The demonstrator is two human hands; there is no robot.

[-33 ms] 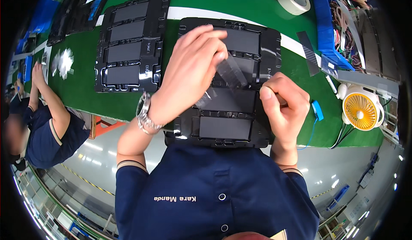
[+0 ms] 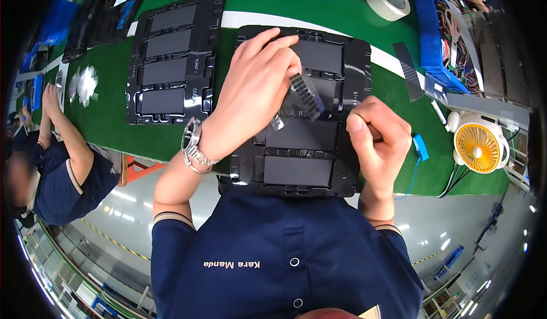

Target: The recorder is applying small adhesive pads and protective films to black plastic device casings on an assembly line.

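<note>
My left hand (image 2: 256, 82), with a metal watch on its wrist, reaches over a black moulded plastic tray (image 2: 354, 71). Its thumb and fingertips pinch a clear plastic film strip (image 2: 307, 98) that shows a row of dark marks. A smaller clear scrap (image 2: 277, 123) hangs close beside it. Under the film, flat dark rectangular panels (image 2: 299, 171) lie in the tray's pockets; my hand hides part of the upper ones. My right hand (image 2: 380, 142) is closed at the tray's right edge, thumb against the curled fingers. Whatever it may hold is hidden.
Another black tray (image 2: 191, 79) with panels stands to the left, near a heap of clear scraps (image 2: 85, 85). On the right are a tape roll (image 2: 387, 0), a blue bin (image 2: 433, 39) of cables, a dark strip (image 2: 405, 71) and a fan (image 2: 477, 148). A co-worker (image 2: 74, 171) sits at far left.
The film strip in my left hand has turned slightly, and its dark marks now show. The small scrap has shifted a little. My right hand is nearly still.
</note>
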